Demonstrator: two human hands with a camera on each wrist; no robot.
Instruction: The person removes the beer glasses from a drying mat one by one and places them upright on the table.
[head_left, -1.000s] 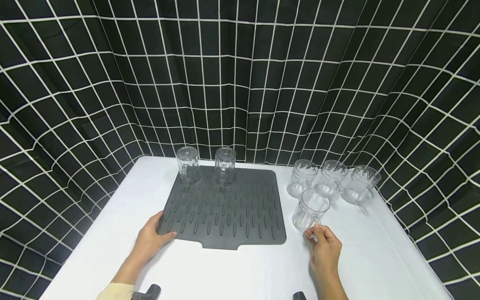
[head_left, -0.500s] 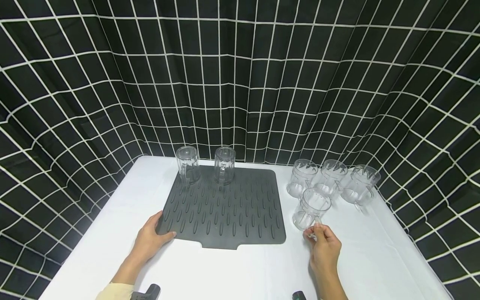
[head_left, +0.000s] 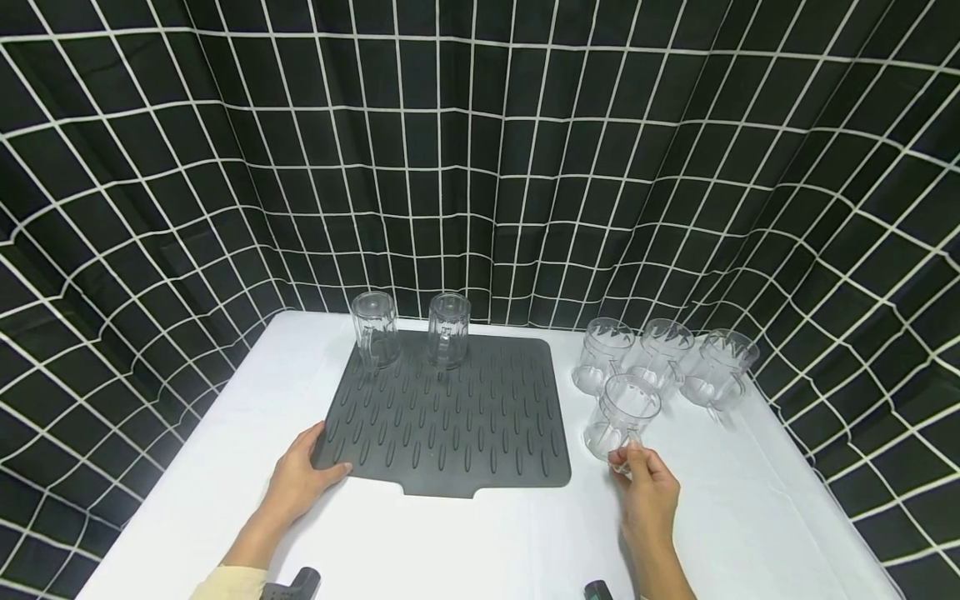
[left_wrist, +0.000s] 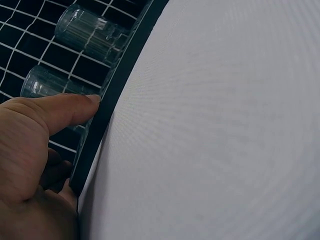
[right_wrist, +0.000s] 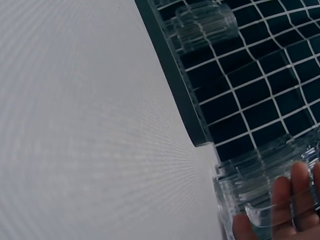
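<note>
My left hand (head_left: 300,475) rests at the near left corner of a dark grey ribbed drying mat (head_left: 480,425). Its thumb (left_wrist: 75,107) lies straight against the front edge, and the other fingers are at the left side. At the mat's right, my right hand (head_left: 648,492) pinches the handle of a clear glass mug (head_left: 611,433) that stands mouth up. In the right wrist view, the fingers (right_wrist: 281,200) overlap this mug. Two more glass mugs (head_left: 377,329) stand upside down along the mat's far left part.
Three clear mugs (head_left: 603,358) stand mouth up in a row at the far right, just behind the held one. A black curtain (head_left: 480,167) with a white grid surrounds the white table (head_left: 480,542) at the back and sides.
My right fingers have shifted slightly forward at the mug's handle. The left hand, the mat and the other mugs stay as they were.
</note>
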